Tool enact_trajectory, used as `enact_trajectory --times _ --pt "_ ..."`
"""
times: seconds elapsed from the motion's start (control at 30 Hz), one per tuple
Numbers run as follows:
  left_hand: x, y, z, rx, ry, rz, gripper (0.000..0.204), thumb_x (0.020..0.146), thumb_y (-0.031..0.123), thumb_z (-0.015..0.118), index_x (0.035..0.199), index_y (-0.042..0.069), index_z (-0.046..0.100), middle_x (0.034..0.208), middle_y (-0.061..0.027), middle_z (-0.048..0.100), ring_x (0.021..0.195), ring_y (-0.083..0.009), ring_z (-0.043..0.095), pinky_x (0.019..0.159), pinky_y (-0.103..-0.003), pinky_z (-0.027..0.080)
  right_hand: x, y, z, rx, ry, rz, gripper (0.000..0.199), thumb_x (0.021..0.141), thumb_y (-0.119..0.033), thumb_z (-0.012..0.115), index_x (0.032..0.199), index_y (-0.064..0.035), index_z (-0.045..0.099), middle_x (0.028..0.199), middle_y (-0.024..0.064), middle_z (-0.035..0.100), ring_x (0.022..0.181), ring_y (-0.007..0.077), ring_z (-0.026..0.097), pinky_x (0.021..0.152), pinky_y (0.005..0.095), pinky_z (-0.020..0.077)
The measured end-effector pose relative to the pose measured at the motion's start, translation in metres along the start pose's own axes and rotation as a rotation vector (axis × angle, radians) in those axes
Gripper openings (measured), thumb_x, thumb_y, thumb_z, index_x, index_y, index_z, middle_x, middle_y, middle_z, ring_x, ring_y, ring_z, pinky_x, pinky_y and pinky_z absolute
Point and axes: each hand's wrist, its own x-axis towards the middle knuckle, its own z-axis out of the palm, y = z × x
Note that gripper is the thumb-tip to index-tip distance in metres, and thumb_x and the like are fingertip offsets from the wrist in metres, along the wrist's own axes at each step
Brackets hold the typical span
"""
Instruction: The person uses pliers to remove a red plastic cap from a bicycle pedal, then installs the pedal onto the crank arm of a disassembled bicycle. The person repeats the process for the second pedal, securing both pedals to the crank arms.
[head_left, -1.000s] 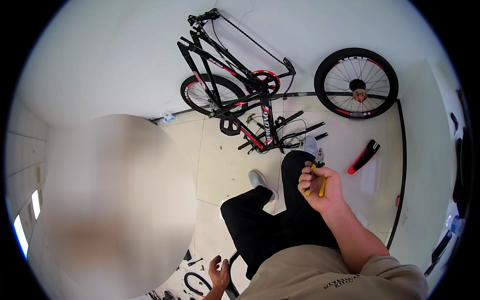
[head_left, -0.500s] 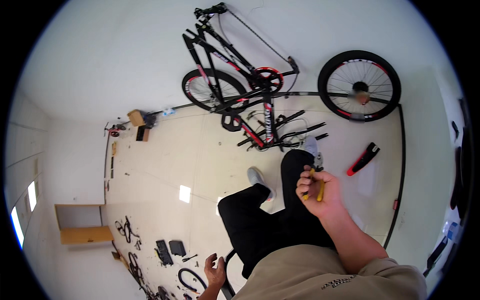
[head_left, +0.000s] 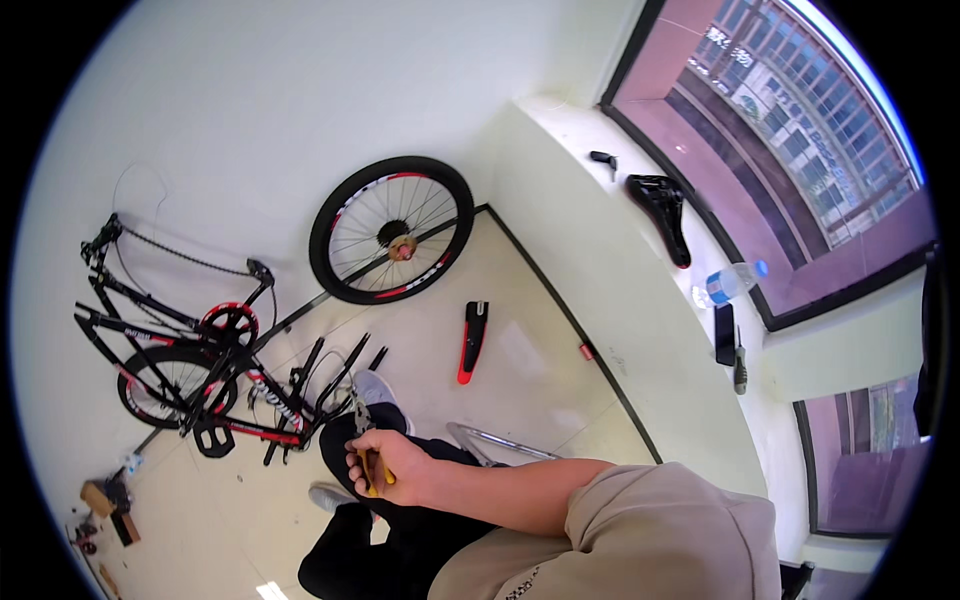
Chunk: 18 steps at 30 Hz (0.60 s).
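Note:
My right hand (head_left: 398, 466) is closed around a pair of pliers (head_left: 363, 418) with yellow handles and grey metal jaws. The jaws point away from me, above my dark-trousered knee. Beyond the hand, a black and red bicycle frame (head_left: 262, 388) rests upside down on the floor against the wall. A chain hangs from it, and a wheel (head_left: 180, 380) stands behind. To its right, a loose wheel (head_left: 393, 230) with a rear cog cluster leans against the wall. A black and red mudguard-like part (head_left: 472, 342) lies on the floor. My left hand is out of the picture.
Along the window ledge on the right are a black saddle (head_left: 660, 212), a water bottle (head_left: 732, 284), a dark phone-like slab (head_left: 724, 334), a screwdriver (head_left: 740, 368) and a small black part (head_left: 604, 158). A chrome tube (head_left: 500, 438) stands beside my leg. Cardboard boxes (head_left: 98, 500) sit far left.
The view has swung to the right, bringing the window ledge in. My left hand has gone out of view. My right hand still grips the pliers.

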Motion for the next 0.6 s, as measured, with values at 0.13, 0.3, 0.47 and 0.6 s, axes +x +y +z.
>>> enact_trajectory --times 0.13,0.3,0.47,0.6 --pt "-0.013 0.038 0.028 0.082 -0.114 -0.041 0.039 0.092 0.028 0.071 0.121 0.002 0.067 0.108 -0.0227 0.064 0.097 -0.0301 0.06 0.081 -0.042 0.053 0.006 -0.008 -0.002 0.014 -0.028 -0.044 0.009 0.09 -0.015 0.058 0.093 -0.0077 0.054 0.084 0.0035 0.054 0.072 0.017 0.052 0.062 0.0311 0.0452" --pt "-0.007 0.043 0.032 0.075 -0.143 -0.046 0.04 0.092 0.028 0.07 0.122 0.001 0.066 0.108 -0.0223 0.064 0.097 -0.03 0.06 0.081 -0.042 0.053 0.017 -0.004 -0.003 0.018 -0.006 -0.045 0.009 0.09 -0.015 0.058 0.091 -0.0071 0.054 0.083 0.0037 0.053 0.07 0.0168 0.052 0.06 0.03 0.0448" --pt "-0.005 0.046 0.032 0.062 -0.155 -0.051 0.04 0.093 0.028 0.069 0.122 0.001 0.066 0.107 -0.0219 0.064 0.096 -0.0299 0.06 0.082 -0.042 0.054 0.018 0.001 -0.002 -0.004 -0.021 -0.014 0.009 0.089 -0.015 0.059 0.088 -0.007 0.054 0.083 0.0039 0.054 0.07 0.0168 0.052 0.059 0.0297 0.0448" --pt "-0.007 0.047 0.029 0.054 -0.147 -0.049 0.04 0.093 0.028 0.068 0.123 0.001 0.065 0.107 -0.0217 0.064 0.096 -0.0298 0.06 0.082 -0.042 0.054 0.015 0.004 -0.003 -0.01 -0.02 0.007 0.01 0.089 -0.015 0.06 0.087 -0.0073 0.053 0.083 0.0039 0.054 0.07 0.0169 0.051 0.059 0.0295 0.0438"
